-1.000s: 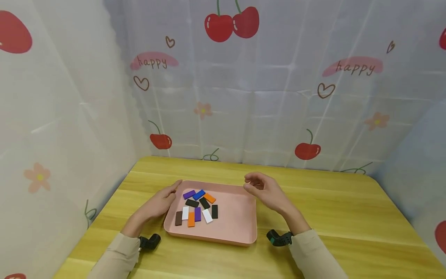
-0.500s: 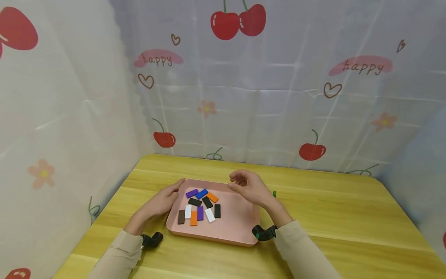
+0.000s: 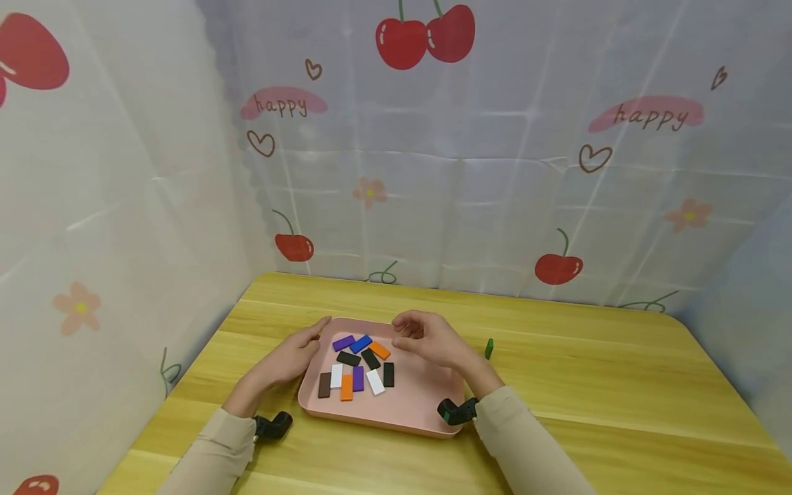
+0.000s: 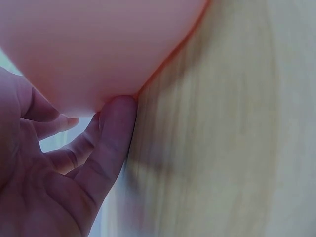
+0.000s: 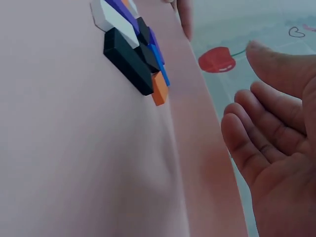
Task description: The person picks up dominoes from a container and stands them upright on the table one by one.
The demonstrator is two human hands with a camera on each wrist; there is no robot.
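A shallow pink tray (image 3: pixel 411 412) holds several small rectangular blocks in purple, blue, orange, black, white and brown, bunched in its left half. Along the tray's left side rests my left hand (image 3: pixel 286 357); its thumb (image 4: pixel 118 118) touches the outer wall low down in the left wrist view. My right hand (image 3: pixel 430 339) hovers over the back right of the tray, fingers loosely bent, nothing between them. The right wrist view shows a black block (image 5: pixel 128 61) and an orange block (image 5: pixel 159 89) away from that hand. A green block (image 3: pixel 489 348) stands upright on the table, right of the tray.
The yellow wood-grain table (image 3: pixel 606 399) extends right of the tray. A curtain (image 3: pixel 470 206) printed with cherries hangs behind its far edge, with another sheet on the left. Both wrists wear black devices, the right one (image 3: pixel 456 411) overlapping the tray's front right corner in view.
My right hand has moved left, further over the tray. The green block has come into view behind it. My left hand stays at the tray's side, and the blocks keep their layout.
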